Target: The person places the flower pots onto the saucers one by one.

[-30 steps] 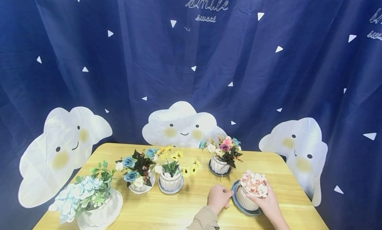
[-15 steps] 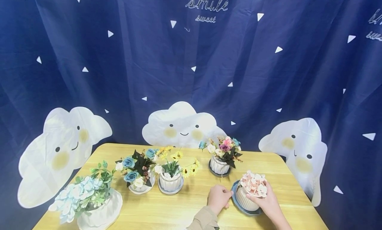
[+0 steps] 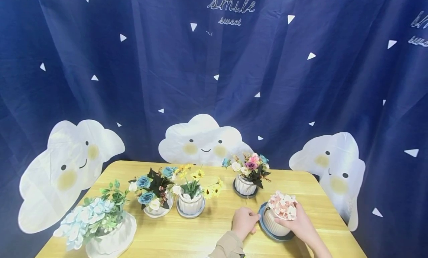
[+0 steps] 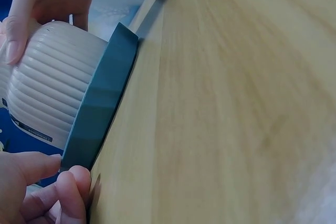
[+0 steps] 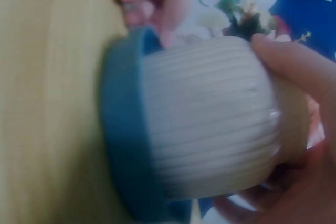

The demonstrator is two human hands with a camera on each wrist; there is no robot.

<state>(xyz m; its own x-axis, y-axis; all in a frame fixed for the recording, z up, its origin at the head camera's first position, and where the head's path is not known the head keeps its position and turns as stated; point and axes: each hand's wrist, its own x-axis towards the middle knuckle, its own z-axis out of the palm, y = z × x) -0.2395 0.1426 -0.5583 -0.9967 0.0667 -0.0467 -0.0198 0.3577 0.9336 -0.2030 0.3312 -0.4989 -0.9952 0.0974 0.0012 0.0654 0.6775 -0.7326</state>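
A ribbed cream flower pot (image 3: 276, 224) with pink artificial flowers (image 3: 282, 205) stands in a blue saucer (image 3: 263, 218) at the table's right. My right hand (image 3: 303, 223) grips the pot near its upper rim; in the right wrist view the thumb (image 5: 294, 64) lies along one side and the fingers curl round the other. With thumb and forefinger, my left hand (image 3: 243, 221) pinches the saucer's left edge, as the left wrist view shows at the blue rim (image 4: 102, 106). The saucer lies on the wooden table (image 3: 214, 235). A dark label (image 4: 31, 130) marks the pot's lower side.
Behind stands a white pot (image 3: 245, 185) of mixed roses on a dark saucer. To the left are a pot of yellow daisies (image 3: 190, 204), blue and white roses (image 3: 146, 191), and a larger pot of pale blue hydrangeas (image 3: 88, 217). A navy cloud-print curtain (image 3: 214, 83) hangs behind the table.
My right hand and forearm have turned a little, and the pink flowers have shifted slightly with them. The left hand keeps its pinch on the saucer; the other pots stay put.
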